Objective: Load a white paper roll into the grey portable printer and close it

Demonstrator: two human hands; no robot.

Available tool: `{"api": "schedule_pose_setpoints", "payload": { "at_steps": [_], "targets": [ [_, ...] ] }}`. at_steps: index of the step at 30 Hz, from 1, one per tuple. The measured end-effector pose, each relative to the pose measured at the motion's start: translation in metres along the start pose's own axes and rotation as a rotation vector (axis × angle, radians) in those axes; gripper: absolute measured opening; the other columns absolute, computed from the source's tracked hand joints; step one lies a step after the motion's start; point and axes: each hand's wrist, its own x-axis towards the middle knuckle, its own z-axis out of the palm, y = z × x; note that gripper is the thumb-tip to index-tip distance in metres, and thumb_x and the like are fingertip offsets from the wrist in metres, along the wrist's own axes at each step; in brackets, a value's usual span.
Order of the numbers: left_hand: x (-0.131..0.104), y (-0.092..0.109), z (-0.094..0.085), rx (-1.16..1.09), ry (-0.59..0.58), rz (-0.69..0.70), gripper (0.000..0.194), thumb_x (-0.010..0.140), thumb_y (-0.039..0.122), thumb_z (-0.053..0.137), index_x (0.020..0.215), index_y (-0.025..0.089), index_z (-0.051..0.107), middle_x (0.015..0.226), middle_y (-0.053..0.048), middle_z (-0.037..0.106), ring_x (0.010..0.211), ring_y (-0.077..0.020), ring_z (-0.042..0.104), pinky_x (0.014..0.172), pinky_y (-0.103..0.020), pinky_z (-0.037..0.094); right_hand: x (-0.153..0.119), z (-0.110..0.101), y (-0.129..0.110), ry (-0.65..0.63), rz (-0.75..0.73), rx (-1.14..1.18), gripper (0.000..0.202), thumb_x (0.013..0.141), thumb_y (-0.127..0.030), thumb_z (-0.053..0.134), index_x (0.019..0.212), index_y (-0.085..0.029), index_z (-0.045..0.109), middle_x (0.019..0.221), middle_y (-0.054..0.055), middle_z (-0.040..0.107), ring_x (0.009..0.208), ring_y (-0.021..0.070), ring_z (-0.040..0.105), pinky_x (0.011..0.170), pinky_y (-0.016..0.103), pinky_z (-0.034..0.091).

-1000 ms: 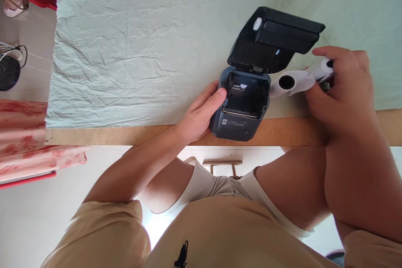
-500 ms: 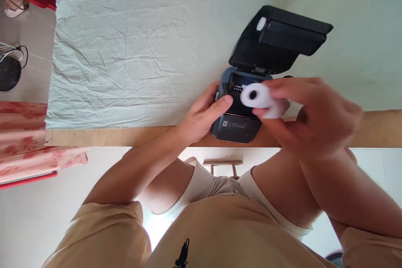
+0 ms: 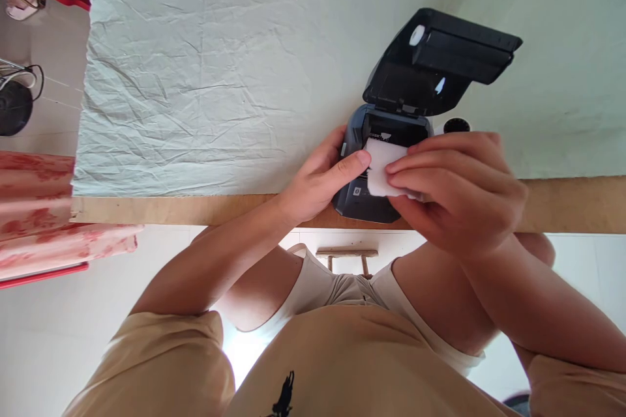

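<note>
A dark blue-grey label printer (image 3: 364, 210) stands at the table's near edge with its black lid (image 3: 388, 81) swung up. My left hand (image 3: 317, 179) grips the printer's left side, thumb resting over the front edge of the bay. Between the fingers and thumb of my right hand (image 3: 460, 192) is a white paper roll (image 3: 384, 168). It lies over the printer's open bay, its side facing up, close to my left thumb. The roll covers much of the bay, so whether it touches the bottom cannot be seen.
A pale green cloth (image 3: 205, 78) covers the table, with a bare wooden edge (image 3: 195, 210) in front. Just beyond my right hand is a round white thing with a dark centre (image 3: 456, 125), partly hidden. Red patterned fabric (image 3: 39, 192) hangs at the left.
My right hand has moved left and turned the roll, so its hollow end no longer faces up. The round thing behind that hand shows more. My left hand keeps its grip.
</note>
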Motion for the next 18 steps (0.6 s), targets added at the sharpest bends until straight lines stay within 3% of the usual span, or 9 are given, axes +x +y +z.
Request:
{"api": "schedule_pose_setpoints", "payload": {
  "at_steps": [3, 5, 8, 10, 13, 15, 17, 18],
  "targets": [
    [0.001, -0.005, -0.006, 0.057, 0.012, 0.068, 0.086, 0.096, 0.077, 0.108, 0.161, 0.031, 0.076, 0.157, -0.009, 0.087, 0.154, -0.0398, 0.083, 0.125, -0.05, 0.07, -0.004, -0.001, 0.001, -0.117, -0.06, 0.053, 0.016, 0.115, -0.021, 0.087, 0.115, -0.032, 0.077, 0.106, -0.006, 0.097, 0.107, 0.0236, 0.093, 0.09, 0.046, 0.063],
    [0.001, -0.007, -0.009, 0.085, 0.012, 0.094, 0.102, 0.094, 0.066, 0.113, 0.178, 0.033, 0.064, 0.17, -0.01, 0.081, 0.158, -0.0406, 0.08, 0.129, -0.054, 0.069, -0.006, -0.002, 0.003, -0.102, -0.07, 0.092, 0.002, 0.12, -0.031, 0.08, 0.118, -0.032, 0.079, 0.105, -0.003, 0.096, 0.108, 0.0253, 0.091, 0.09, 0.048, 0.063],
    [-0.001, -0.006, -0.011, 0.121, -0.034, 0.073, 0.125, 0.092, 0.059, 0.113, 0.194, 0.036, 0.045, 0.18, -0.015, 0.073, 0.147, -0.0383, 0.084, 0.122, -0.057, 0.073, -0.009, -0.003, 0.007, 0.033, 0.012, 0.099, 0.014, 0.123, -0.029, 0.069, 0.116, -0.032, 0.08, 0.1, 0.0, 0.089, 0.103, 0.0264, 0.086, 0.089, 0.048, 0.064],
    [-0.002, -0.003, -0.009, 0.155, -0.038, 0.041, 0.131, 0.09, 0.059, 0.113, 0.198, 0.038, 0.041, 0.184, -0.015, 0.071, 0.143, -0.0393, 0.086, 0.116, -0.058, 0.075, -0.01, -0.005, 0.013, 0.113, 0.11, 0.055, 0.019, 0.121, -0.029, 0.07, 0.134, -0.035, 0.082, 0.111, 0.003, 0.086, 0.108, 0.0289, 0.084, 0.092, 0.049, 0.066],
    [-0.003, 0.003, -0.007, 0.207, -0.029, -0.005, 0.137, 0.086, 0.058, 0.114, 0.2, 0.04, 0.04, 0.182, -0.014, 0.073, 0.141, -0.0423, 0.088, 0.112, -0.058, 0.077, -0.011, -0.007, 0.027, 0.1, 0.233, 0.042, 0.061, 0.124, -0.046, 0.07, 0.184, -0.044, 0.064, 0.155, 0.011, 0.08, 0.151, 0.0404, 0.081, 0.117, 0.06, 0.071],
    [-0.003, 0.005, -0.007, 0.223, -0.051, -0.025, 0.144, 0.084, 0.057, 0.115, 0.202, 0.039, 0.035, 0.18, -0.015, 0.074, 0.138, -0.0413, 0.088, 0.11, -0.056, 0.077, -0.011, -0.008, 0.036, 0.02, 0.244, 0.107, 0.072, 0.128, -0.055, 0.064, 0.198, -0.051, 0.046, 0.181, 0.011, 0.068, 0.173, 0.045, 0.072, 0.134, 0.068, 0.066],
    [-0.002, 0.004, -0.009, 0.227, -0.057, -0.034, 0.149, 0.08, 0.058, 0.117, 0.202, 0.04, 0.032, 0.185, -0.016, 0.07, 0.138, -0.0405, 0.088, 0.11, -0.056, 0.078, -0.011, -0.006, 0.042, 0.02, 0.227, 0.149, 0.07, 0.13, -0.056, 0.062, 0.198, -0.055, 0.044, 0.181, 0.009, 0.069, 0.168, 0.0422, 0.078, 0.138, 0.067, 0.065],
    [-0.002, 0.002, -0.01, 0.23, -0.053, -0.038, 0.151, 0.078, 0.058, 0.119, 0.202, 0.041, 0.033, 0.188, -0.016, 0.068, 0.138, -0.0407, 0.087, 0.11, -0.056, 0.078, -0.012, -0.004, 0.044, 0.052, 0.201, 0.138, 0.065, 0.129, -0.055, 0.064, 0.193, -0.053, 0.052, 0.172, 0.008, 0.076, 0.16, 0.0402, 0.083, 0.136, 0.065, 0.066]
  ]
}}
